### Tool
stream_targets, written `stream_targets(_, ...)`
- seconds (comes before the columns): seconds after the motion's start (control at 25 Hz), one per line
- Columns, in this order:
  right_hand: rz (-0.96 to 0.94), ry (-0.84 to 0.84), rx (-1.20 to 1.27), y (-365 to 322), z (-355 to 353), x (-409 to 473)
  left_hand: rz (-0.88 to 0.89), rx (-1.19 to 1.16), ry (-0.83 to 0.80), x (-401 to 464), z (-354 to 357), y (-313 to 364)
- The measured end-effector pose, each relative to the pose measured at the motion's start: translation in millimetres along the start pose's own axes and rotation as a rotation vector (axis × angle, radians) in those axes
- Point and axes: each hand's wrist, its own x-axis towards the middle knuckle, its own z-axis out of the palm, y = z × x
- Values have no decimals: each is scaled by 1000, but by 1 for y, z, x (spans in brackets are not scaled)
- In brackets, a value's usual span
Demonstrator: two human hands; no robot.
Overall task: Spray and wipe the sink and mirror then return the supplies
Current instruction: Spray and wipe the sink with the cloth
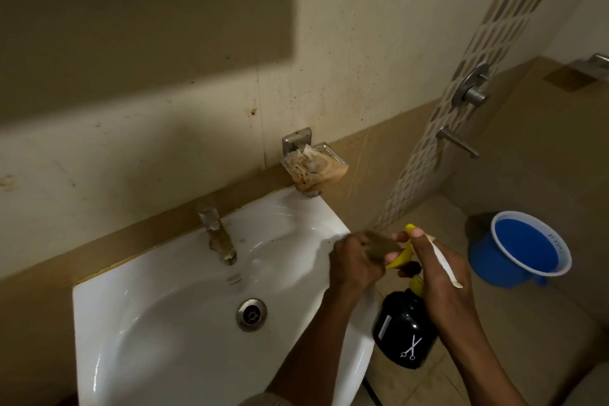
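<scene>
Here, right hand [441, 277] fingers curled round black plastic spray bottle [405, 333] with yellow trigger, left hand [356, 260] fingers clutching brownish cloth [379, 245] just beside, over white ceramic sink [184, 316] rim.

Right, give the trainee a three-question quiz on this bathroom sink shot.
1. True or false: the right hand holds the black spray bottle by its yellow trigger head.
2. Where is the left hand? A) on the tap B) at the white sink's right rim, gripping a cloth C) in the blue mug
3. Fill in: the stained rag sits in the wall-mounted soap ____.

Key: 1 true; 2 B; 3 dish.
</scene>
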Motion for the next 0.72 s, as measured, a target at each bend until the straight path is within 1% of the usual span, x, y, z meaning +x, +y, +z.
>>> stream_targets(0.04,9,-1,23,-6,-1,-1,-59,-26,-153,-4,-1,3)
stream_targets(0.08,25,-5,54,-12,-1,-2,-134,-110,-290,-11,-5,2)
stream_targets(0.12,34,-10,90,-19,-3,-3,-225,-234,-367,-20,-12,-3)
stream_targets(0.16,27,-11,118,-25,-5,-4,-326,-399,-376,-29,-23,-10)
stream_targets(0.2,7,-7,129,-28,-7,-3,-404,-558,-332,-35,-34,-19)
stream_targets(0.24,-13,1,135,-30,-9,-3,-425,-705,-246,-39,-45,-30)
stream_targets(0.28,-28,11,141,-30,-10,-3,-386,-808,-131,-41,-57,-36)
stream_targets(0.32,-38,17,144,-28,-10,-2,-299,-877,-1,-41,-67,-40)
stream_targets(0.36,-41,16,146,-26,-9,-3,-199,-883,149,-39,-76,-41)
stream_targets(0.4,-41,10,144,-24,-7,-4,-117,-815,310,-32,-80,-41)
stream_targets(0.44,-38,1,138,-23,-5,-5,-67,-667,466,-25,-83,-42)
stream_targets(0.48,-33,-10,136,-22,-2,-7,-36,-454,590,-16,-85,-47)
stream_targets(0.52,-25,-19,139,-21,0,-9,-3,-207,642,-6,-83,-57)
stream_targets(0.56,-16,-28,144,-21,1,-11,35,27,607,2,-81,-68)
stream_targets(0.64,-14,-45,137,-18,3,-14,105,423,434,16,-76,-92)
stream_targets(0.68,-20,-51,128,-15,3,-14,159,538,367,18,-73,-100)
stream_targets(0.72,-26,-57,113,-13,3,-14,218,592,324,19,-70,-105)
